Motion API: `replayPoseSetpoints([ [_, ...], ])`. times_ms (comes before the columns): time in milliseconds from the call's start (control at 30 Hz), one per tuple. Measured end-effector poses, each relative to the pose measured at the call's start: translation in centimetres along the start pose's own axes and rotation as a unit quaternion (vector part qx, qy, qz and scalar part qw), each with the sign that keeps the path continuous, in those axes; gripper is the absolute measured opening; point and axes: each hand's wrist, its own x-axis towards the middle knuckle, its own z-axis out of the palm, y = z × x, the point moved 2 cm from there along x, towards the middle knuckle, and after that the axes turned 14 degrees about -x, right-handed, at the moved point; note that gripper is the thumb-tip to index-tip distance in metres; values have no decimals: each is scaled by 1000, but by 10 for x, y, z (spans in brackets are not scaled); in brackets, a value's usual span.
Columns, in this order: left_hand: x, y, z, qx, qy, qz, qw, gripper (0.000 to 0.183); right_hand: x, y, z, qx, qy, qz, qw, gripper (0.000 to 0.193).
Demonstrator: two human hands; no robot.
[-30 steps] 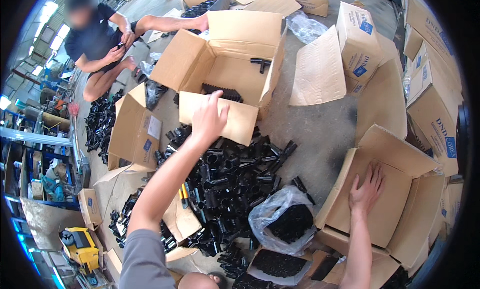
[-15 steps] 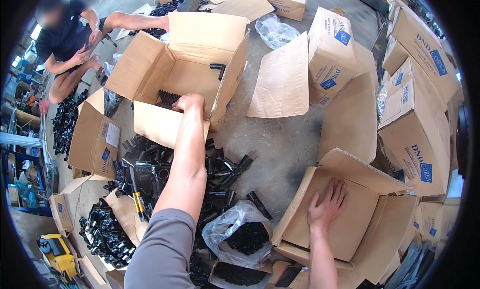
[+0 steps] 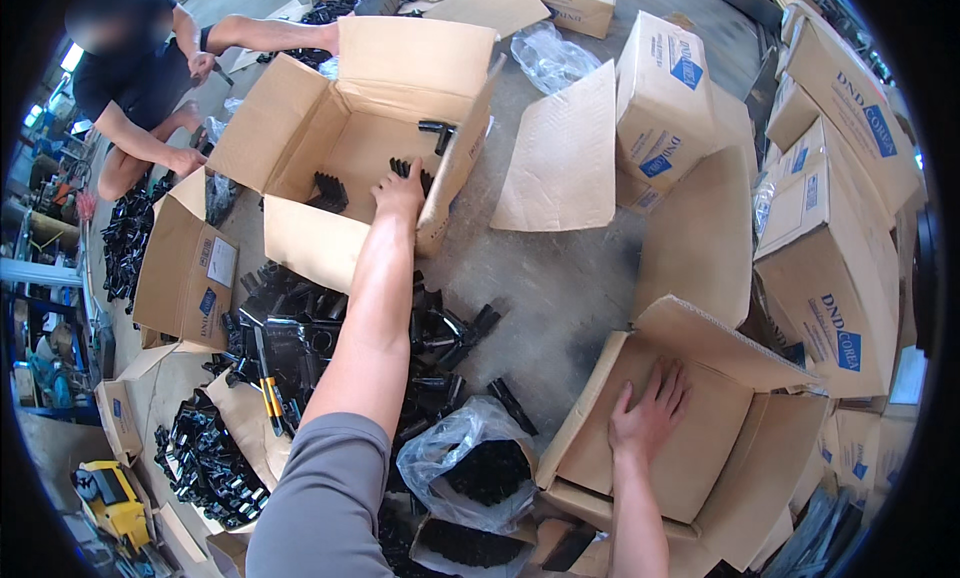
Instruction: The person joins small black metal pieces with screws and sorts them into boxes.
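Observation:
My left hand (image 3: 398, 192) reaches into a large open cardboard box (image 3: 365, 143). Its fingers close on a short row of black ribbed-looking parts (image 3: 412, 170) by the box's right wall. Another row of black parts (image 3: 328, 193) stands apart at the left of the box floor, and a few black tubular pieces (image 3: 438, 132) lie in the far right corner. My right hand (image 3: 648, 410) rests with fingers spread on the flat cardboard bottom of a second open box (image 3: 775, 458) at the lower right.
Black tubular parts (image 3: 300, 318) are heaped below the large box, with yellow-handled pliers (image 3: 270, 393) on them. A clear plastic bag (image 3: 455, 443) holds more. Stacked cartons (image 3: 820, 268) stand right. A co-worker (image 3: 130, 78) sits at the far left, beside another black heap (image 3: 130, 238).
My left hand has moved right inside the large box, with a short row of black parts, leaving another row at the left. My right hand stays put. The co-worker's hands have moved apart.

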Motion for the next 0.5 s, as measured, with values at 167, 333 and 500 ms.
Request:
replayPoseSetpoints([
  [167,-34,46,-54,-20,-87,-27,996,60,-3,7,5,-8,7,19,1000,67],
  [333,-45,30,-81,-253,-34,-53,965,86,-2,6,3,-9,17,14,1000,65],
  [500,-97,11,-157,-607,86,66,787,110,-14,6,11,-4,52,7,999,63],
])
